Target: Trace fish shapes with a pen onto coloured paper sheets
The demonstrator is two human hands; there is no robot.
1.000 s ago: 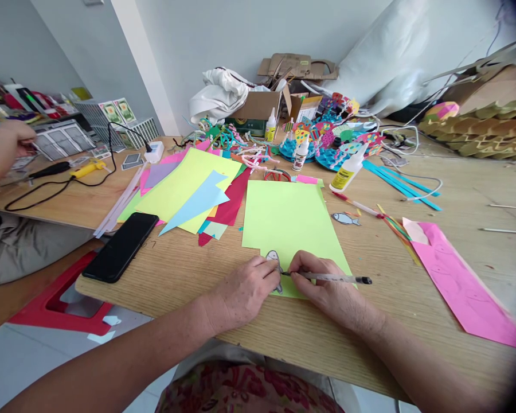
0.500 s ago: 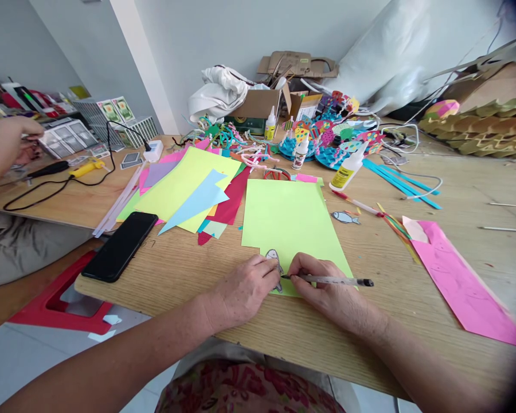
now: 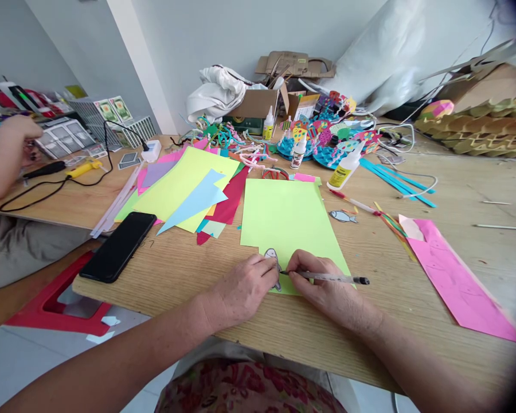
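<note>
A small grey paper fish cutout (image 3: 271, 254) lies on a light green sheet of paper (image 3: 286, 212), near its lower edge. My left hand (image 3: 247, 287) presses the cutout down with its fingertips, which cover the fish's middle. In my right hand (image 3: 320, 284) is a slim pencil (image 3: 337, 277) with a dark end, pinched between thumb and fingers. Its tip touches down at the right edge of the fish. A second paper fish (image 3: 343, 216) rests on the wood to the right of the sheet.
A phone (image 3: 118, 246) and coloured papers (image 3: 176, 189) lie to the left. Glue bottles (image 3: 344, 169) and blue decorated crafts (image 3: 322, 154) stand behind. On the right are a pink paper strip (image 3: 460, 275) and egg trays (image 3: 477, 135). Another person's hand (image 3: 19, 132) is at far left.
The pencil tip has shifted slightly upward along the fish's edge. My left hand stays on the cutout. The view has drifted a little, and the other person's hand at far left has moved.
</note>
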